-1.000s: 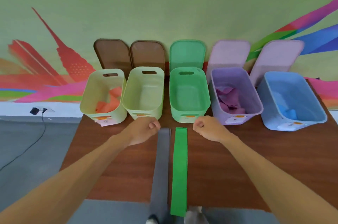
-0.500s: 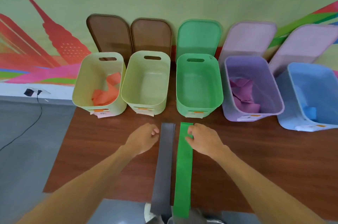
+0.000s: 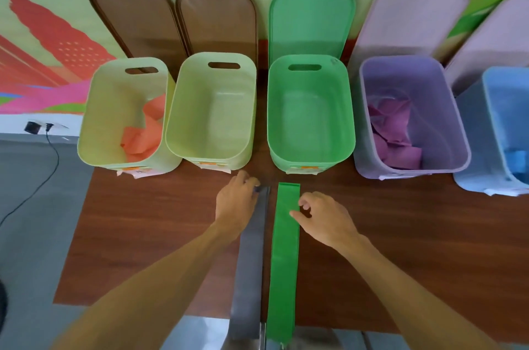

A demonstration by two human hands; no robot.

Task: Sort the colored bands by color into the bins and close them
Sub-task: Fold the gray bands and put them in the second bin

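Left hand (image 3: 237, 206) pinches far end of grey band (image 3: 248, 278); right hand (image 3: 325, 219) pinches right edge of green band (image 3: 283, 264). Bands parallel, narrow gap between, near ends overhang table (image 3: 148, 235) edge. Green bin (image 3: 310, 83) just beyond, open

Both forearms enter from the near edge and converge toward the centre, bare to the wrist. The left forearm (image 3: 160, 278) runs up and to the right, with the left hand (image 3: 236, 203) back-up and its fingers (image 3: 248, 179) curled down, pinching the far end of the grey band (image 3: 249, 278). The right forearm (image 3: 400, 278) runs up and to the left. The right hand (image 3: 326, 219) has curled fingers, with the thumb tip on the right edge of the green band (image 3: 283, 264) (an actual grip cannot be confirmed). The hands are near each other, not touching.
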